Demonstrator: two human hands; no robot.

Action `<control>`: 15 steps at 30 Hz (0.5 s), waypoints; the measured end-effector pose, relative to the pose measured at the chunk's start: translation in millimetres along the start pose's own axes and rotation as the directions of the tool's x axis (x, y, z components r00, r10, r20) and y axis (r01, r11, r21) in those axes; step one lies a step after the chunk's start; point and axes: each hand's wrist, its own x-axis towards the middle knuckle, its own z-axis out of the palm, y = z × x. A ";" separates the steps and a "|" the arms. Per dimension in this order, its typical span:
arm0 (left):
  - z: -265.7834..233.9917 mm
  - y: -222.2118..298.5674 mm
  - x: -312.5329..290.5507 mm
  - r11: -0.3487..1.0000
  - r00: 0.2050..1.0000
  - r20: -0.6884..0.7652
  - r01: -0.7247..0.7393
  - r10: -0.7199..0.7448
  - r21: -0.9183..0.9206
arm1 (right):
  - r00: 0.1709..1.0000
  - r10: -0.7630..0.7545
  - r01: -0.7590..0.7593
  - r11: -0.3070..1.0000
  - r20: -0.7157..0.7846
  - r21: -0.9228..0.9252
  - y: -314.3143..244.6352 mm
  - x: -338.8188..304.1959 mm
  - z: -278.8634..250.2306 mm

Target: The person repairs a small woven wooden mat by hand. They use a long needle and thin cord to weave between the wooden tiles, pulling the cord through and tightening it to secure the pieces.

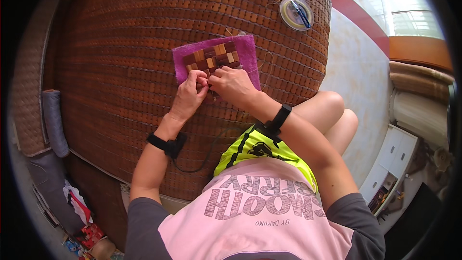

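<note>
A purple cloth lies on the brown tiled mat, and on it rests a small patch of dark and light wooden tiles. At the patch's near edge, my left hand pinches with thumb and forefinger. My right hand meets it there, its fingers curled and pressed together over the tiles. What sits between the fingertips is too small and covered to make out. A thin, pale thread loops over the mat to the right of the cloth.
Toward the mat's far right corner stands a round spool of pale line with a slim blue tool on it. Right of the mat is a shiny tiled floor, with a white cabinet beyond. A rolled grey-blue cloth lies at the left.
</note>
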 end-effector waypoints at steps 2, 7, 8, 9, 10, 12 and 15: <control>-0.8 1.1 -2.2 0.999 0.999 -0.010 0.031 -0.032 -0.013 | 0.993 -0.072 0.087 0.981 0.092 -0.172 -1.1 2.9 3.0; 0.0 -10.9 -15.3 0.950 0.994 -0.018 0.098 -0.108 -0.296 | 0.982 0.055 -0.041 0.996 0.182 -0.077 -5.9 2.3 2.1; -0.6 -9.8 -15.5 0.949 0.994 -0.024 0.092 -0.104 -0.300 | 0.998 0.068 -0.068 0.997 -0.008 0.030 -7.3 -0.4 2.4; -1.6 -8.8 -15.5 0.988 0.998 -0.046 -0.046 0.039 -0.149 | 0.976 0.098 -0.071 0.988 -0.196 0.139 -7.4 -1.6 2.4; -3.2 -7.5 -17.5 0.984 0.983 -0.048 -0.177 0.177 0.011 | 0.977 0.092 -0.066 0.988 -0.194 0.136 -12.2 2.1 -0.5; -1.8 -11.0 -18.2 0.974 0.973 -0.042 -0.228 0.227 -0.003 | 0.901 0.171 -0.065 0.962 -0.399 0.266 -21.4 13.2 -4.8; -0.4 -7.1 -19.9 0.947 0.944 -0.077 -0.321 0.320 -0.003 | 0.848 0.486 -0.220 0.686 -0.212 0.693 -27.0 23.4 -28.5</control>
